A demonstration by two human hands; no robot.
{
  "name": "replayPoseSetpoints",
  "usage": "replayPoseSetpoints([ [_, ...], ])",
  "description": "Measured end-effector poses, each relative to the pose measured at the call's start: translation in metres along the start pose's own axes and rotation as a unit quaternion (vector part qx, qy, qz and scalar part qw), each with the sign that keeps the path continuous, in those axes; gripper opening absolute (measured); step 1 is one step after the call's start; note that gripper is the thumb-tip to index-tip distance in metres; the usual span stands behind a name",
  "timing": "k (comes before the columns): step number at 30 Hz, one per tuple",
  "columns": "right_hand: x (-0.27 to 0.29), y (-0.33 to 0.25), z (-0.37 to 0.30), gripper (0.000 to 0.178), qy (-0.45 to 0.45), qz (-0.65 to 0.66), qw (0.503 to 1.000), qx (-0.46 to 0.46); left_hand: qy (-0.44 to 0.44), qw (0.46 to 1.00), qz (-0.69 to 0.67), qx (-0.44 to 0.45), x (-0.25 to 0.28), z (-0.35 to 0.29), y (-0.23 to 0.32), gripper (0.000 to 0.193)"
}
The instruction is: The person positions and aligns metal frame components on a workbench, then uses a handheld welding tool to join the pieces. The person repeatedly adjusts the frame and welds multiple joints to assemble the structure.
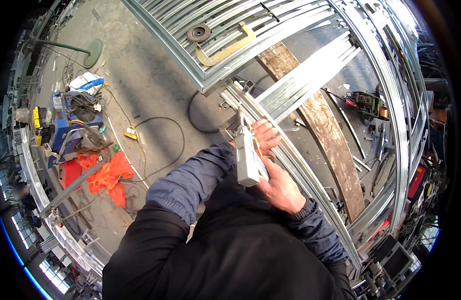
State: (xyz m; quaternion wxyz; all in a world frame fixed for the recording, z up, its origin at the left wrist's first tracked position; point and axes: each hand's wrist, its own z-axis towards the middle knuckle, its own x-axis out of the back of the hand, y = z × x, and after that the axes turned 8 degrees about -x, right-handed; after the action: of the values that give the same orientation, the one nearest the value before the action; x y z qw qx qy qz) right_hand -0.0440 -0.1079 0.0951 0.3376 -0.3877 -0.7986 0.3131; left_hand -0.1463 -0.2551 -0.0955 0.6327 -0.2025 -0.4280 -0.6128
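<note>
Grey box-bodied hand tool [247,162] with a narrow nozzle: held in front of the torso, nozzle pointing away from the wearer, just left of a run of long galvanised steel rails [303,175] as seen from above. Contact between tool and rails cannot be determined.

Right hand [285,190]: grip closed at the rear right side of the tool, thumb laid forward along it; the inner fingers are partly covered. Left hand [265,134]: comes in beneath the tool's front; bent fingers show on its far right side. The palm is hidden, so how tightly this grip is closed cannot be told. Both wrists in dark blue cuffed sleeves.

Beyond the nozzle: a galvanised steel frame [178,52] filled with parallel bars; on it lie a yellowish C-clamp [218,56] and, near that, a round abrasive disc [198,33].

Right of the rails: a worn brown plank [320,130] passing under pale metal strips [310,82]; farther right, a green-cased machine [369,105] on the floor.

Left, on the floor [158,102]: orange sheeting [110,172], a yellow socket block [131,133] with cable, a blue machine [65,131], and a round-based green stand [94,53].
</note>
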Motion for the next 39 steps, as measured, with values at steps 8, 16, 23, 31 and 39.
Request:
replayPoseSetpoints([
  [8,0.116,-0.009,-0.059,0.055,-0.137,0.241,0.952,-0.127,-0.074,0.996,0.034,0.021,0.002,0.0,0.006,0.058],
  [16,0.162,0.019,0.019,0.055,-0.187,0.352,0.9,-0.175,-0.069,0.997,0.012,0.04,0.008,0.007,0.005,0.051],
  [23,0.158,0.048,0.074,0.054,-0.258,0.378,0.869,-0.188,-0.081,0.995,0.037,0.043,-0.008,-0.011,0.008,0.062],
  [31,0.155,0.066,0.092,0.057,-0.285,0.431,0.831,-0.204,-0.088,0.995,0.033,0.038,0.004,0.001,0.005,0.064],
  [39,0.159,0.071,0.098,0.062,-0.294,0.441,0.82,-0.217,-0.107,0.993,0.034,0.047,0.0,-0.003,0.008,0.06],
])
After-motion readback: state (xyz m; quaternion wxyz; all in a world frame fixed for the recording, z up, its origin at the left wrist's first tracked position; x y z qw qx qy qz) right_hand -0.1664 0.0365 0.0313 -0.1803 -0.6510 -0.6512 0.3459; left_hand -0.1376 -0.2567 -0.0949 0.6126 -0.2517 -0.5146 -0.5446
